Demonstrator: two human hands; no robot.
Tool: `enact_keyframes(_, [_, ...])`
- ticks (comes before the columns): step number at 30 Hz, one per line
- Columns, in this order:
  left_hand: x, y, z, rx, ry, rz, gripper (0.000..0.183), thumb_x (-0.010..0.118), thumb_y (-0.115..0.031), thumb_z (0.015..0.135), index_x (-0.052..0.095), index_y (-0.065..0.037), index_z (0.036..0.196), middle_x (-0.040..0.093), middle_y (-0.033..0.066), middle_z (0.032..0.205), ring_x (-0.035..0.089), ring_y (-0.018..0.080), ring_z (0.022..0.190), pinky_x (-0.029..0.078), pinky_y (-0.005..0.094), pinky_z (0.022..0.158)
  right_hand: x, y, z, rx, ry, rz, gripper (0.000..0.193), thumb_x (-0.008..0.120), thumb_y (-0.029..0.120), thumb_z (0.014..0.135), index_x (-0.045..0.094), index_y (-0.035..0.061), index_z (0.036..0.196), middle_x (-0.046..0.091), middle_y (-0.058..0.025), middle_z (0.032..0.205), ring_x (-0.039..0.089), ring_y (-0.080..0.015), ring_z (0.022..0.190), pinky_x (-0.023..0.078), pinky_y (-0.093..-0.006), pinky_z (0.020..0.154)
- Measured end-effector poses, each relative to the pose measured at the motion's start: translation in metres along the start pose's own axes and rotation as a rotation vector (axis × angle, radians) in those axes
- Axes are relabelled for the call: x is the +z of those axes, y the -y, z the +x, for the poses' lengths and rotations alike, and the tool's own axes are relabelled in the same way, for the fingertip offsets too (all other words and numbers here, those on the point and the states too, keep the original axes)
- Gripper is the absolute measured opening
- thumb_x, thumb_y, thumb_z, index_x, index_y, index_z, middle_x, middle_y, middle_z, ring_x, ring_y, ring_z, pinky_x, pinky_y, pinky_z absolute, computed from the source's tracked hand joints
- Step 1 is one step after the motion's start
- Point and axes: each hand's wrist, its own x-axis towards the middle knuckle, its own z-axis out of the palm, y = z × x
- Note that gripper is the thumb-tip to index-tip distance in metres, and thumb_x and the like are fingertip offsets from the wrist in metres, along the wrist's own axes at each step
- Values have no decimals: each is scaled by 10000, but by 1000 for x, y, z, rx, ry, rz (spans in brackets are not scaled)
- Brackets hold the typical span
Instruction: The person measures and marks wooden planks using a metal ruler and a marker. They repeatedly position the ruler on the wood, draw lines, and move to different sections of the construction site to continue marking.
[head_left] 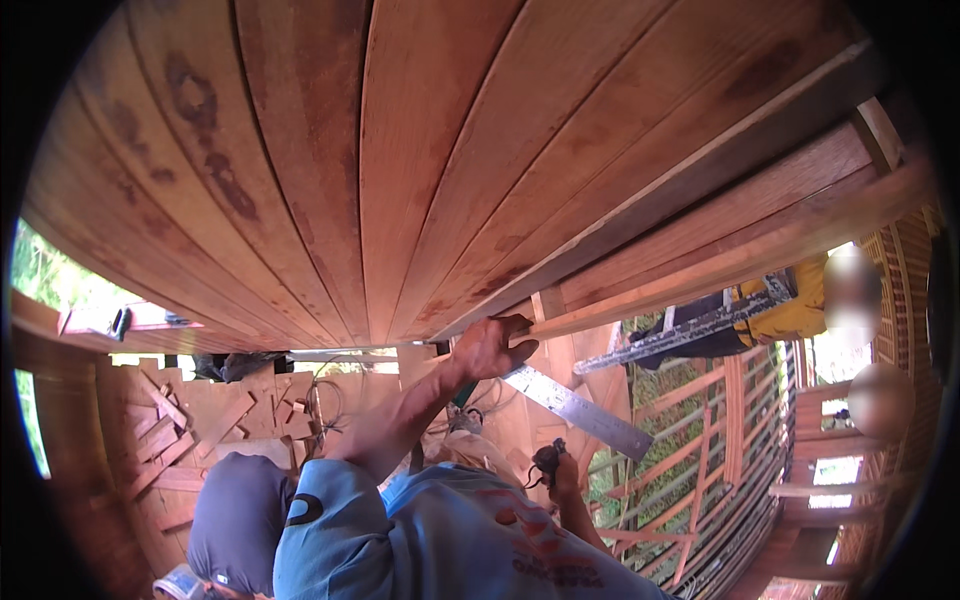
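Observation:
My left hand (488, 348) reaches up to the plank wall (430, 180), thumb and fingers closed around the near end of a long wooden strip (690, 285). Just below that hand, a flat, shiny metal blade (585, 412) slants down to the right; whether the hand also touches it is hard to tell. Lower and to the right, my right hand (566, 474) is wrapped round a small black tool (546, 459) with what looks like a cord. Its exact kind does not show. My blue shirt (450, 530) fills the bottom middle.
Offcuts of wood (175, 430) lie scattered on the floor at left. A rounded dark cloth shape (240, 520), perhaps a cap, is close at lower left. A person in yellow (795, 300) is at right, beside a grey spattered bar (690, 325). Wooden slats (690, 450) stretch below.

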Motion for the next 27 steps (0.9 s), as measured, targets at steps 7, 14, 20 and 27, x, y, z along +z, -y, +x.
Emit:
enact_keyframes(7, [10,43,-31,-250,10,-181,462,704,-294,928,661,-40,1312,743,199,1045,694,242,715,541,383,685,21,-51,-55,97,-54,-36,304,448,246,989,657,30,1036,680,-100,724,559,-166,453,412,-285,384])
enact_keyframes(14, [23,102,-73,-366,115,-119,568,691,-356,901,610,-68,1384,698,195,1269,677,365,1167,534,439,981,-5,-77,-49,40,-74,-312,291,490,220,940,666,45,1093,686,-78,837,673,-217,636,552,-344,535])
enact_keyframes(20, [46,124,-70,-394,254,-192,944,685,-335,905,144,-116,1646,772,138,933,740,353,892,568,462,799,-3,-71,-42,95,-157,-182,240,509,208,902,665,79,1031,630,-38,774,580,-139,536,456,-298,430])
enact_keyframes(27, [64,126,-73,-582,198,-300,931,709,-327,893,187,-112,1634,744,215,898,728,376,966,542,444,892,-1,-70,-44,58,-112,-312,296,548,240,858,669,45,1044,616,-36,790,582,-134,615,459,-293,511])
